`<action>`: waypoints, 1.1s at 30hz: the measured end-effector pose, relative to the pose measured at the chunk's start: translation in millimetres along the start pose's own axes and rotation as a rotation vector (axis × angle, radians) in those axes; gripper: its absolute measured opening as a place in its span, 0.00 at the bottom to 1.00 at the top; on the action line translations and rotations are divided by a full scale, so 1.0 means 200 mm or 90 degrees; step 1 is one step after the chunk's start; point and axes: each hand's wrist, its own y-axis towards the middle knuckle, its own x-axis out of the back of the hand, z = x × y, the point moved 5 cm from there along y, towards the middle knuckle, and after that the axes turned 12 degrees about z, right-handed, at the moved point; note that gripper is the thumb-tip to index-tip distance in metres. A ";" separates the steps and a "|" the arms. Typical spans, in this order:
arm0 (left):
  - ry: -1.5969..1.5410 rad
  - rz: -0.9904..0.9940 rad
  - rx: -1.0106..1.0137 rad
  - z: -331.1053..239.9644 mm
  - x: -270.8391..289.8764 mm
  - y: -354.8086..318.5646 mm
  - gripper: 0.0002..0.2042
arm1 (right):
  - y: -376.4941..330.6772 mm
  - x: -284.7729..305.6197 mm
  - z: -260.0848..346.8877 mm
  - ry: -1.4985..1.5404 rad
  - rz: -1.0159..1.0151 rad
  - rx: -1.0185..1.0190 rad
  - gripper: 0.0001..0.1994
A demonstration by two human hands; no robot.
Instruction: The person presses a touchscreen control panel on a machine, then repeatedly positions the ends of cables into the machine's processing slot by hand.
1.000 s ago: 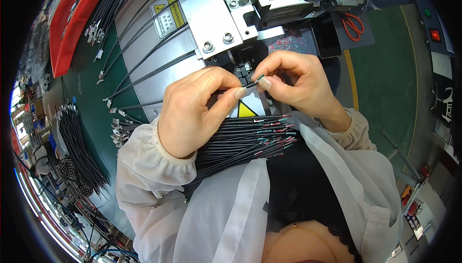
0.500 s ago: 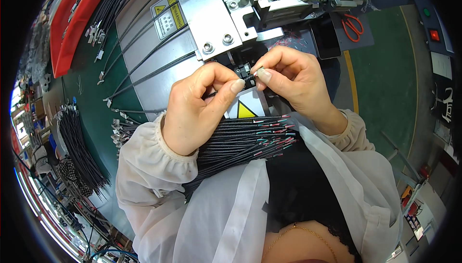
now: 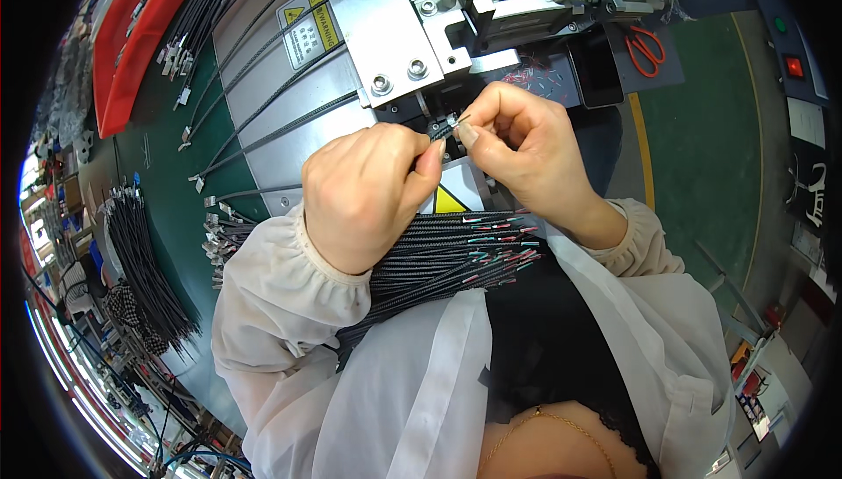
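Fingers (image 3: 467, 134) carried cable end (image 3: 445, 127) up to machine (image 3: 456, 36).

Green work surface (image 3: 702, 128) pretty much everywhere, with a yellow stripe (image 3: 640, 141) running down it around 2 o'clock. Red tray (image 3: 132, 49) sits up at 10 o'clock, orange-handled scissors (image 3: 647, 47) at 1, and a bright strip of light (image 3: 53, 374) curves along the 8 o'clock edge.
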 end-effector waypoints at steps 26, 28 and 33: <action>0.068 0.061 0.012 0.07 -0.07 0.03 0.07 | 0.06 0.07 -0.16 -0.091 -0.062 0.007 0.03; 0.072 0.063 0.015 0.10 -0.08 0.04 0.07 | 0.10 0.08 -0.17 -0.071 -0.061 0.004 0.03; 0.103 0.070 0.021 0.16 -0.08 0.06 0.07 | 0.19 0.08 -0.23 0.038 -0.029 -0.029 0.04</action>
